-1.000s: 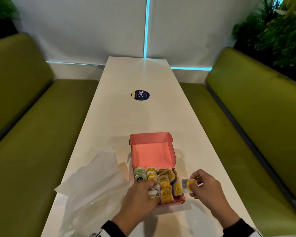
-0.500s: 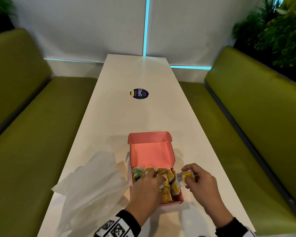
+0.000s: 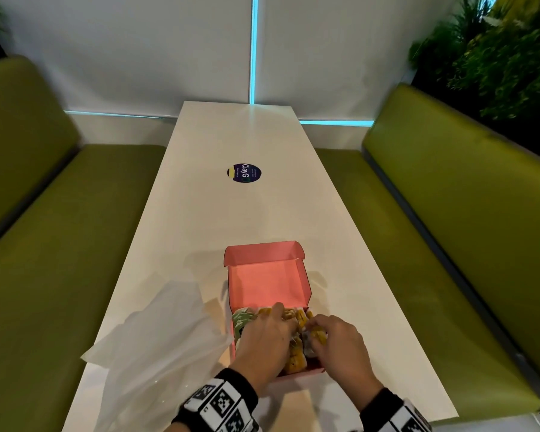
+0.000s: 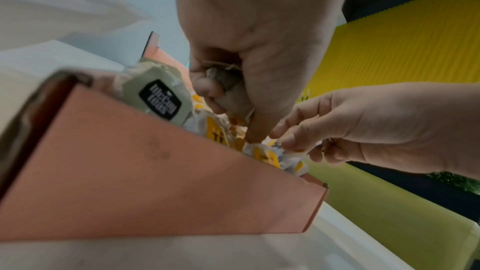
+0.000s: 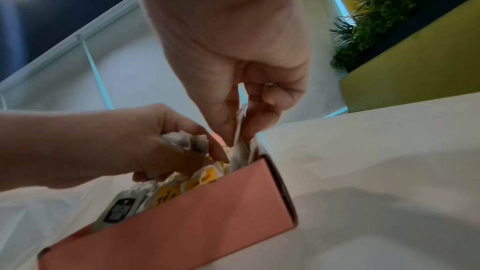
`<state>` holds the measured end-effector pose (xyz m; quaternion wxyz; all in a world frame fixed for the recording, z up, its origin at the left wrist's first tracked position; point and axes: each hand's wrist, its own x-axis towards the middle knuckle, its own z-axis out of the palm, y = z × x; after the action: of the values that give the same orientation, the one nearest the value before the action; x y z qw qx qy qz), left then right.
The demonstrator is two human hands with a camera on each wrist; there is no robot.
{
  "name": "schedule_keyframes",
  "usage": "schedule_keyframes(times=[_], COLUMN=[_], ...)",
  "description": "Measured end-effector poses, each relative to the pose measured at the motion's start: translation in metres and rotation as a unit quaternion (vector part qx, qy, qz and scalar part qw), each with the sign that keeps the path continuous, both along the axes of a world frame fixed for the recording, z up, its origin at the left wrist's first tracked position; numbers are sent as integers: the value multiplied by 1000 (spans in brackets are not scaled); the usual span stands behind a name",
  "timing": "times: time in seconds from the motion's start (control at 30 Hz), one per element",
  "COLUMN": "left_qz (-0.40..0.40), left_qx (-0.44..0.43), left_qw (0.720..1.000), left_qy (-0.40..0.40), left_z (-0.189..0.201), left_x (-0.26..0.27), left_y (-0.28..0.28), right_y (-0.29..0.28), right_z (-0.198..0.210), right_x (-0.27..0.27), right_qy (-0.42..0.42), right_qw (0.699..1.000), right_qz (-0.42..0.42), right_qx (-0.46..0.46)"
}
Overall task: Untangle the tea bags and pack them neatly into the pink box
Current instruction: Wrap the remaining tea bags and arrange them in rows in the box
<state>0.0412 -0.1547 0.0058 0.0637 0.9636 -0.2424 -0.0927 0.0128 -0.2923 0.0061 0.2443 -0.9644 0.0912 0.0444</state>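
Observation:
The pink box (image 3: 267, 282) stands open near the table's front edge, lid tilted back, packed with yellow-tagged tea bags (image 3: 296, 358) and a green-tagged one (image 3: 242, 318). My left hand (image 3: 267, 341) is over the box's middle, its fingers curled round a crumpled tea bag (image 4: 228, 87). That hand (image 5: 145, 151) shows the same bag in the right wrist view. My right hand (image 3: 337, 344) is at the box's right side, pinching a white tea bag (image 5: 240, 141) that reaches down into the box (image 5: 197, 225). The box front (image 4: 155, 171) fills the left wrist view.
A crumpled clear plastic bag (image 3: 156, 347) lies left of the box. A round dark sticker (image 3: 243, 173) sits mid-table. Green benches (image 3: 449, 244) flank the white table (image 3: 247, 219). Plants (image 3: 505, 57) stand at the back right.
My left hand moved forward over the box's middle. My right hand carried its tea bag from outside the box's right side in over the right edge.

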Motion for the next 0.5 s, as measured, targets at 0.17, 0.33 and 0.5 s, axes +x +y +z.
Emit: schedule_keyframes(times=[0.17, 0.33, 0.5], left_qz=[10, 9, 2], left_qx=[-8, 2, -3], left_qw=[1000, 1000, 1000], left_qy=[9, 11, 14], left_z=[2, 5, 6], left_x=[1, 1, 0], left_y=[3, 4, 4], right_y=[11, 18, 13], right_z=[2, -7, -18], right_x=[1, 2, 3], right_qy=[25, 1, 42], right_qw=[999, 993, 995], right_qz=[-14, -27, -60], right_qx=[-44, -114, -69])
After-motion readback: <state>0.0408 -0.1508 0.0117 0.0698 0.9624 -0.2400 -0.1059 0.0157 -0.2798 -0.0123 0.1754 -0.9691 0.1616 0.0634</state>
